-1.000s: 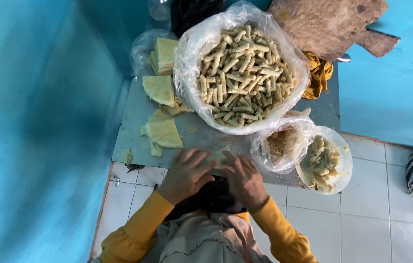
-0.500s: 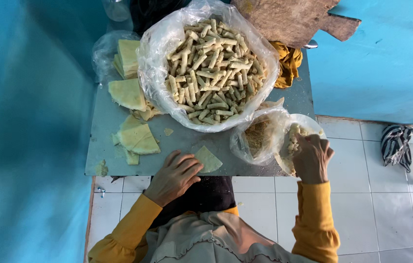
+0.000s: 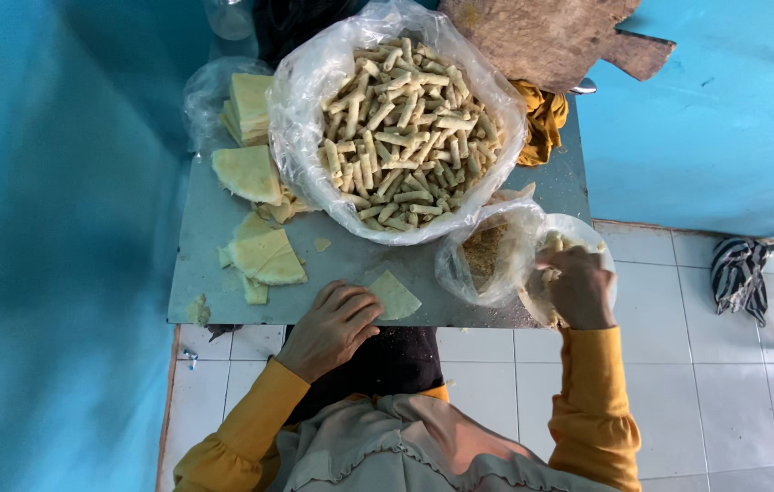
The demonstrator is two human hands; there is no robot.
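Note:
My left hand (image 3: 330, 328) lies flat on the near edge of the grey table (image 3: 214, 228), its fingertips touching a small pale dough wrapper (image 3: 394, 295). My right hand (image 3: 577, 286) reaches into a clear plastic bag of filling (image 3: 558, 239) at the table's right corner, fingers curled in the contents; what they hold is hidden. A second small bag with crumbly brown filling (image 3: 484, 253) sits beside it. A big plastic-lined bowl piled with several rolled pastry sticks (image 3: 401, 123) fills the middle of the table.
Cut wrapper pieces (image 3: 264, 255) and a stack of wrappers in a bag (image 3: 246, 105) lie at the left. A wooden board (image 3: 546, 36) and a yellow cloth (image 3: 542, 118) sit at the back right. Blue walls close in on the left and the far side. White tiled floor (image 3: 697, 364) lies on the right.
Both hands were together at the table's near edge. My right hand has since moved right into the filling bag, while my left stays by the single wrapper.

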